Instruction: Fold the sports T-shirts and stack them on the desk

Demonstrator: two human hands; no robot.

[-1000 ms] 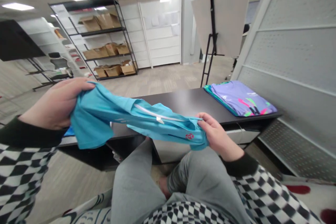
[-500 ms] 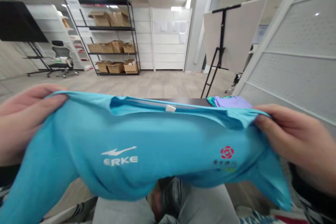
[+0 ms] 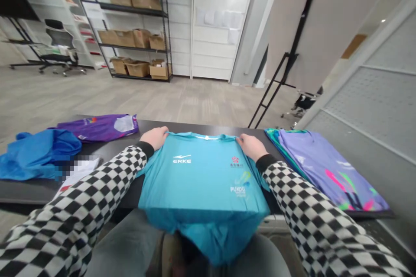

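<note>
A turquoise T-shirt [image 3: 204, 173] with a white ERKE logo lies front up across the dark table, its lower part hanging over the near edge towards my lap. My left hand [image 3: 156, 137] pinches its left shoulder close to the collar. On the other side, my right hand [image 3: 252, 146] grips the right shoulder in the same way. The collar stretches between both hands near the table's far side. Part of each sleeve is hidden beneath my forearms.
On the dark table [image 3: 126, 173], a blue garment [image 3: 42, 151], a purple shirt [image 3: 100, 129] and a white item [image 3: 81, 171] lie to the left. Lavender shirts [image 3: 328, 164] are stacked at the right. Beyond stand a box shelf [image 3: 133, 45] and a board on an easel [image 3: 279, 73].
Both hands have moved forward and down with the T-shirt, from up close in the air to the tabletop. The view has tilted down, bringing more of the table into sight.
</note>
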